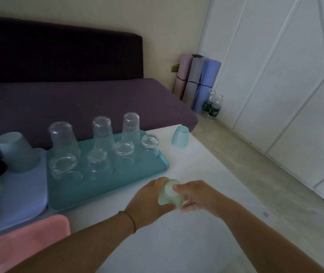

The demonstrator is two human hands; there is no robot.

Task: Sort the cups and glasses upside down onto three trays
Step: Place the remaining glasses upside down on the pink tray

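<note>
Head view: both hands, left hand and right hand, fingers closed round pale green plastic cup; light, slick, grip the sidewall.

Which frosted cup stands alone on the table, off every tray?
The pale blue cup upside down by the table's far edge; the green one is in both hands, and another sits on the lavender tray.

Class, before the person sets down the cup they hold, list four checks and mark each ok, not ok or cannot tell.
1. Pale green cup held by both the left hand and the right hand: ok.
2. Cup turned base up: ok.
3. Free space on the lavender tray: ok.
4. Teal tray holds only clear glasses: ok.
5. Blue cup on a tray: not ok, it stands on the table.
</note>
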